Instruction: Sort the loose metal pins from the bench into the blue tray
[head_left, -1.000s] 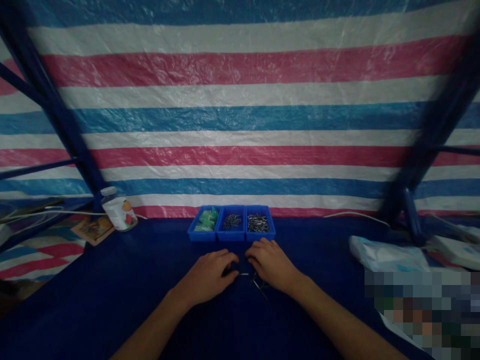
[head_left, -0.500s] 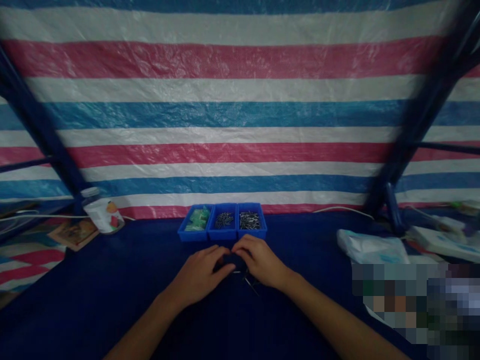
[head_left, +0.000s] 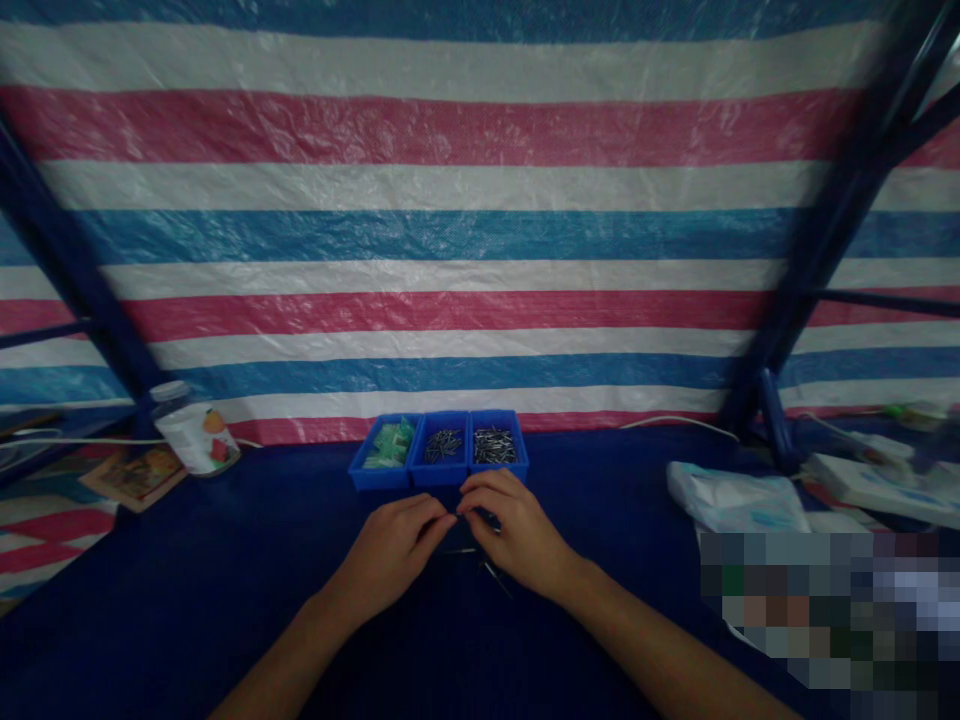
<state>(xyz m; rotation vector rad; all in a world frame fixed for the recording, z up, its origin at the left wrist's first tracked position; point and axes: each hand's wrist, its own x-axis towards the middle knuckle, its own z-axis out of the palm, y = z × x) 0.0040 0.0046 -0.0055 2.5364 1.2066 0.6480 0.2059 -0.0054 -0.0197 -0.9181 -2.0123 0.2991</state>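
My left hand [head_left: 401, 548] is closed in a pinch, thumb against fingers, over the dark blue table [head_left: 585, 650]. My right hand [head_left: 519, 530] meets it with curled fingers, the fingertips nearly touching. Whatever sits between the fingertips is too small and dark to make out. Below the right palm lie a few thin metal pieces [head_left: 495, 575], like screws or nails. Just beyond the hands stand three joined blue bins [head_left: 439, 480]. The left one holds pale green pieces [head_left: 390, 442], the middle one dark screw-like pieces [head_left: 442, 445], the right one shiny metal ones [head_left: 495, 445].
A jar with a white label [head_left: 199, 435] and a flat brown packet [head_left: 135, 475] are at the left. To the right lie a white plastic bag [head_left: 735, 498] and a white box [head_left: 870, 480]. Dark blue posts [head_left: 780, 320] frame a striped plastic sheet [head_left: 465, 230] behind.
The left thumb has closed up against its fingers, where it was spread before. The right fingers have shifted slightly left. The whole view has moved a little.
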